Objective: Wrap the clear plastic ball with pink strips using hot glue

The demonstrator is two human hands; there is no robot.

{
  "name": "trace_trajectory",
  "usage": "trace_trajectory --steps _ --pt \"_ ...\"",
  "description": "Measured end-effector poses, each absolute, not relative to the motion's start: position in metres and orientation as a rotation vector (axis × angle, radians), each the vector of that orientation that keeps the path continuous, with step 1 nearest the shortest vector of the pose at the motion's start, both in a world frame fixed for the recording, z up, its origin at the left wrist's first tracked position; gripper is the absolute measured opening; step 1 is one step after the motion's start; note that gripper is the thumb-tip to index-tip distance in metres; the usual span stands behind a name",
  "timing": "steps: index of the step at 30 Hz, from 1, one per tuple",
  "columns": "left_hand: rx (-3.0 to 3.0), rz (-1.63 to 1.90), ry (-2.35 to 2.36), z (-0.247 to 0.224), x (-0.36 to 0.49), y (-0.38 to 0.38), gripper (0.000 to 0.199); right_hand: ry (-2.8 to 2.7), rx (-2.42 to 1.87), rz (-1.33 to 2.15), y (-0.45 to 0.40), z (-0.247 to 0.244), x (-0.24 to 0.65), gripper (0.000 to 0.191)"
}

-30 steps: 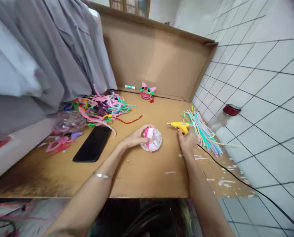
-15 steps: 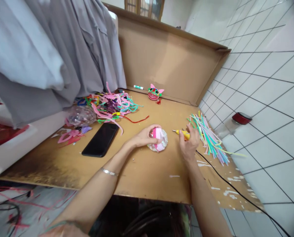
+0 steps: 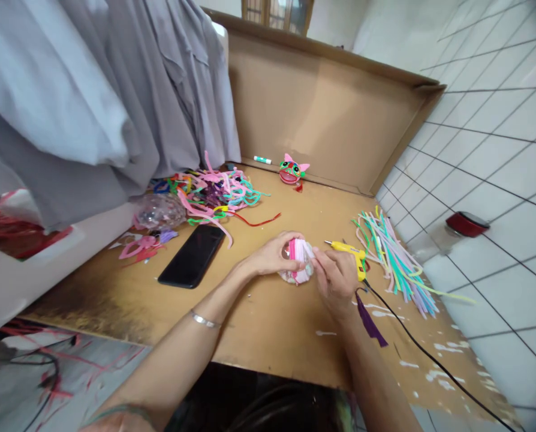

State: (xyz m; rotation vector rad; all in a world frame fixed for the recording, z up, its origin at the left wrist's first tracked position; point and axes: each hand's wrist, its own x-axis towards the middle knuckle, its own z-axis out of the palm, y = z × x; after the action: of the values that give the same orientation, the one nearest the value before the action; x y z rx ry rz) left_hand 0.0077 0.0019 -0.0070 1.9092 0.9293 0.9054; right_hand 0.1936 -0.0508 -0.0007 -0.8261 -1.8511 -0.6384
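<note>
My left hand (image 3: 274,255) is wrapped round the left side of a small round clear piece (image 3: 300,264) banded with pink and white strips, held low over the table. At its right edge, my right hand (image 3: 337,276) has thumb and fingertips pinched together on the end of a pale strip. A yellow glue gun (image 3: 360,261) lies just beyond my right hand, its tip pointing left. From under my right wrist a purple tassel (image 3: 370,321) sticks out on the table.
A black phone (image 3: 192,257) and a tangle of coloured pipe cleaners (image 3: 218,189) lie left. Straight pipe cleaners (image 3: 398,258) lie right, near a red-lidded jar (image 3: 466,225). A cat-eared figure (image 3: 291,170) and glue stick (image 3: 262,160) are behind. The gun's cord crosses the right side.
My right hand has let go of the yellow glue gun, which now lies on the table, and has moved left to the banded piece. The purple tassel has come into view.
</note>
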Motion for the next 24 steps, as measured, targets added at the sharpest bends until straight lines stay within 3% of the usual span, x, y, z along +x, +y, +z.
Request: trace_trajectory --steps 24 --pt "1.822 0.882 0.880 -0.0011 0.0032 0.0014 0.062 -1.898 -0.930 -0.195 -0.0531 -0.0049 0.1876 0.023"
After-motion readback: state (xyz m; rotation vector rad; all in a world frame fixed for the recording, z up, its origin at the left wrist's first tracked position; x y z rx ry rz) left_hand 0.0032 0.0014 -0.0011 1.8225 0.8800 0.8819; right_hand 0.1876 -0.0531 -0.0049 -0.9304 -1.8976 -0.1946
